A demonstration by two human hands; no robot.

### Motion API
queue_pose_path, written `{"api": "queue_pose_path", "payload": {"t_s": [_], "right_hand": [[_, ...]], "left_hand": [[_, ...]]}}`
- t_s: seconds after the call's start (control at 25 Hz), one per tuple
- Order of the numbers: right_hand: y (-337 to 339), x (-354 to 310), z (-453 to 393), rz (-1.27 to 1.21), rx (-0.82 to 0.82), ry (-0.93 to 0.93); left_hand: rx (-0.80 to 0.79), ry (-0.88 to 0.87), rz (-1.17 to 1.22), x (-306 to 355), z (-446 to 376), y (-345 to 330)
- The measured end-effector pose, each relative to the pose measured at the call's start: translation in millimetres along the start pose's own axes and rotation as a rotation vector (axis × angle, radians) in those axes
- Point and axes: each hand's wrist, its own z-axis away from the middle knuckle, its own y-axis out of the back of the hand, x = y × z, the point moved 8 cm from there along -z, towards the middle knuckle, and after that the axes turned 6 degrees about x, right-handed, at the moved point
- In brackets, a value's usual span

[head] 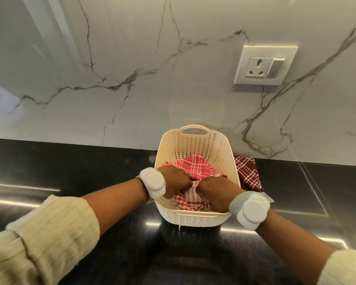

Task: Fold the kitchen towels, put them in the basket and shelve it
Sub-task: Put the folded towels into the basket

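A cream perforated plastic basket (195, 145) stands on the black counter against the marble wall. Inside it lies a red checked towel (193, 166) at the back and a lighter red-and-white checked towel (190, 201) at the front. My left hand (176, 181) and my right hand (213, 193) are both down inside the basket, fingers closed on the red-and-white towel, knuckles nearly touching. A dark maroon checked towel (248, 171) lies on the counter just right of the basket, partly hidden by its wall.
The black glossy counter (80, 171) stretches left and right of the basket. A white wall socket with switch (265, 65) sits on the marble backsplash above and to the right. Both wrists carry white bands.
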Motion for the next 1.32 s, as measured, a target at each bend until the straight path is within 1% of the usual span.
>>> {"api": "queue_pose_path", "payload": {"t_s": [0.08,0.16,0.2,0.28,0.36,0.44,0.52,0.6,0.64,0.68,0.72,0.76,0.8,0.84,0.88,0.92,0.96,1.0,1.04,1.08,1.12,1.2,1.24,1.28,1.32], "right_hand": [[2,0,0,-0.029,0.031,-0.013],[8,2,0,0.030,0.108,-0.020],[8,4,-1,0.080,0.116,-0.037],[7,9,0,0.132,0.064,-0.099],[9,11,1,0.125,0.076,-0.158],[18,11,3,0.158,0.142,-0.178],[18,14,4,0.189,0.119,-0.217],[12,18,6,0.204,0.046,-0.246],[10,18,6,0.195,0.016,-0.246],[10,17,7,0.162,0.010,-0.238],[13,17,7,0.093,0.039,-0.227],[20,19,8,-0.021,0.115,-0.227],[31,29,10,-0.183,0.236,-0.248],[45,44,16,-0.381,0.390,-0.298],[56,64,25,-0.586,0.550,-0.382],[60,89,36,-0.754,0.725,-0.476],[55,119,50,-0.851,0.892,-0.592],[43,147,63,-0.883,1.005,-0.729],[22,171,71,-0.880,1.022,-0.858],[-1,188,73,-0.864,0.946,-0.966],[-27,202,70,-0.838,0.787,-1.050],[-75,211,61,-0.743,0.387,-1.117],[-86,210,58,-0.690,0.264,-1.130],[-91,210,55,-0.663,0.224,-1.134],[-90,210,51,-0.673,0.223,-1.141]], "left_hand": [[-0.038,-0.004,0.041,-1,0,-1],[-0.016,-0.010,0.065,1,-1,2],[0.005,-0.010,0.071,3,-2,3],[0.036,0.019,0.072,6,-2,4],[0.000,0.040,0.079,5,-3,0],[-0.038,0.053,0.097,2,-2,-3],[-0.090,0.078,0.153,-2,0,-6],[-0.118,0.121,0.228,-1,0,-4],[-0.097,0.152,0.284,-2,-2,-1],[-0.036,0.184,0.340,-4,-6,8],[0.053,0.209,0.387,-7,-11,19],[0.149,0.224,0.422,-11,-16,29],[0.224,0.233,0.442,-12,-22,39],[0.244,0.241,0.441,-13,-27,42],[0.209,0.249,0.427,-12,-31,40],[0.130,0.257,0.409,-9,-35,31],[0.049,0.256,0.398,-4,-40,22],[-0.021,0.252,0.398,0,-44,10],[-0.079,0.254,0.407,2,-48,-2],[-0.119,0.259,0.415,4,-50,-12],[-0.145,0.260,0.414,4,-54,-18],[-0.181,0.257,0.391,3,-57,-23],[-0.199,0.255,0.380,3,-58,-24],[-0.212,0.254,0.371,4,-58,-25],[-0.220,0.252,0.358,4,-58,-26]]}}
